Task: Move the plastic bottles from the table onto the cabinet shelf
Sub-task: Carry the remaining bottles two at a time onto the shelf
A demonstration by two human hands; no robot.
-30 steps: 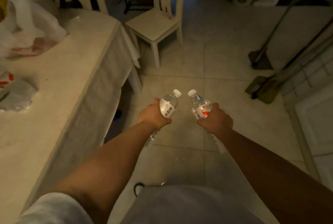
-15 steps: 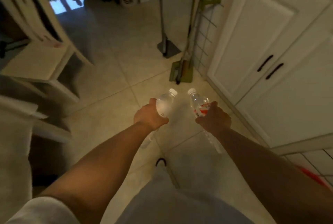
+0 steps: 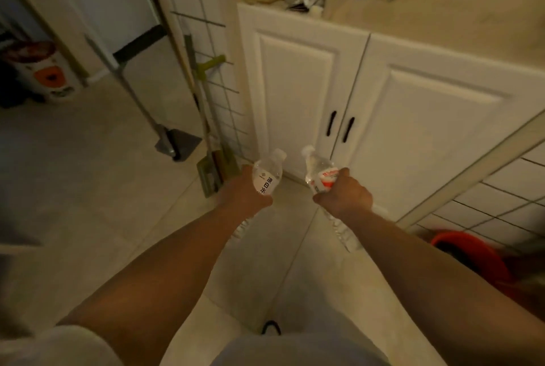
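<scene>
My left hand [image 3: 240, 193] grips a clear plastic bottle with a white label [image 3: 269, 175], its white cap pointing forward. My right hand [image 3: 346, 193] grips a second clear bottle with a red and white label [image 3: 320, 172], cap forward too. Both bottles are held out over the tiled floor, just in front of the white cabinet's two shut doors [image 3: 298, 85]. Above the doors an open cabinet shelf [image 3: 290, 9] holds bags and packets. The table is out of view.
A broom and mops [image 3: 206, 118] lean against a wire grid panel left of the cabinet. A dustpan [image 3: 177, 141] stands on the floor. A red basin [image 3: 472, 256] sits low at the right. A printed bin [image 3: 47, 73] stands far left.
The view has swung right, away from the table and chair, to face the white cabinet. Both hands have kept their grip on the bottles and are closer to the doors.
</scene>
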